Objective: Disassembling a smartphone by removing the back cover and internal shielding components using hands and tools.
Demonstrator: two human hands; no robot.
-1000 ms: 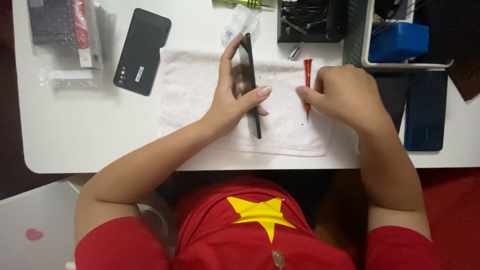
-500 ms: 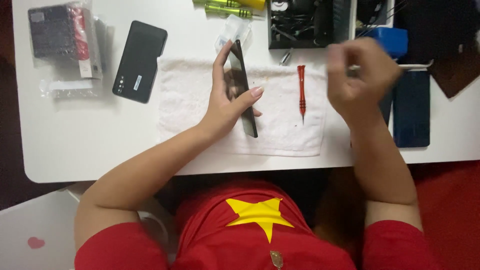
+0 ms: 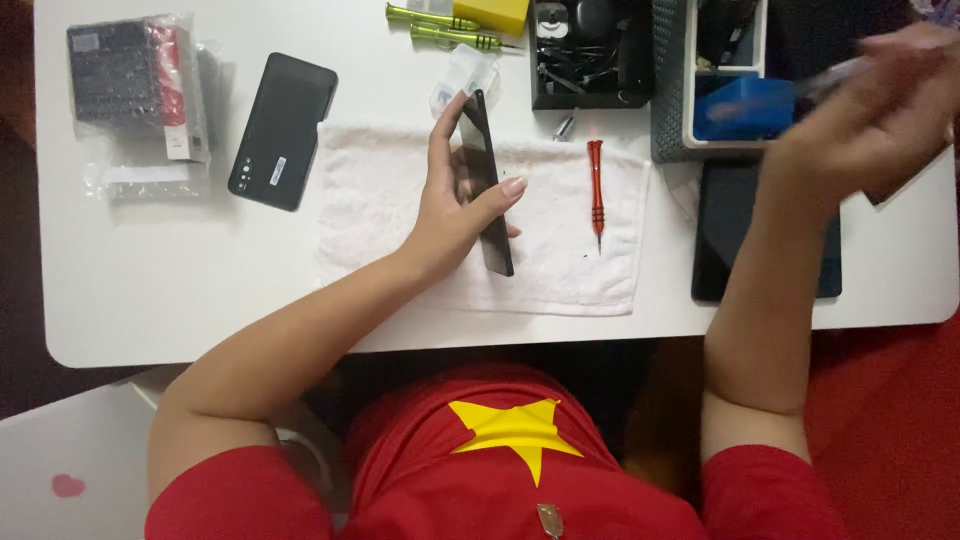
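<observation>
Fingers [image 3: 450, 150] of the left hand [image 3: 455, 205] are clamping a slim black smartphone [image 3: 487, 185] on its edge, thumb pressing one long side and the other fingers wrapping the back, so that the phone is standing tilted over a white terry towel [image 3: 380, 210] lying on the white counter [image 3: 150, 280].

Starting at the far left, a clear plastic bag holding a dark box with a red strip [image 3: 130, 85] is resting near the counter's back corner, and just beside it a second black smartphone [image 3: 282, 130] is lying flat, face down. Behind the towel, two green-handled screwdrivers [image 3: 440, 28] are lying beside a yellow block [image 3: 490, 12], with a small clear plastic case [image 3: 462, 75] near the held phone's top end. A red-handled screwdriver [image 3: 596, 190] is lying on the towel's right part, apart from both hands. A black tray of small tools [image 3: 585, 55] and a grey mesh basket with a blue box [image 3: 720, 95] are sitting behind it, and a dark flat tablet [image 3: 730, 235] is lying to the right of the towel.

The right hand [image 3: 870, 110] is hovering raised above the basket, blurred, its fingers pinching a thin pale tool [image 3: 830, 75] that I cannot identify.
</observation>
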